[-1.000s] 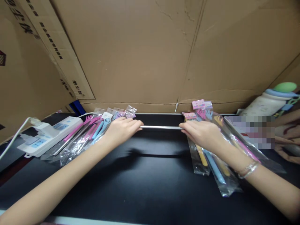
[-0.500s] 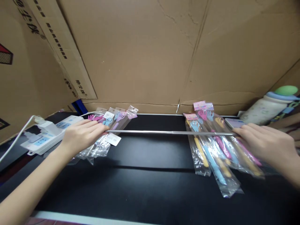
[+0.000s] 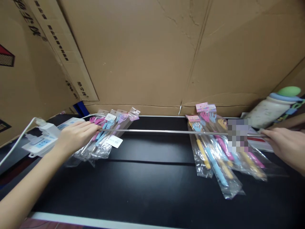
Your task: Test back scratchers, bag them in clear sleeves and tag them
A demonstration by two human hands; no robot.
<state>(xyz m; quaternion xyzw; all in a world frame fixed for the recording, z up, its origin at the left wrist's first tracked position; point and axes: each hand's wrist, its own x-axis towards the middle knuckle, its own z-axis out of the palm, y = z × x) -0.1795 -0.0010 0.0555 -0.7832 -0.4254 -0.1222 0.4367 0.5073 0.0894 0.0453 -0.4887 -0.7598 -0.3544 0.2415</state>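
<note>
A thin, shiny telescopic metal rod stretches level above the black tabletop, and both my hands grip it. My left hand is closed around its left end, just in front of a power strip. Its other end is in my closed right hand, near the right edge of the view; both ends of the rod are hidden by my fingers. Beneath the rod on the left lie several bagged back scratchers with pink, blue and purple claw heads. More bagged back scratchers, with yellow, blue and pink handles, lie under its right part.
A white power strip with plugs and a cable stands at the left. A pale bottle with a green lid leans at the far right. Tall cardboard walls the back of the black table. A pixelated patch covers part of the right side.
My hands have moved far apart, the left one leftward and the right one rightward. Between them the rod has lengthened from a short piece to a long one.
</note>
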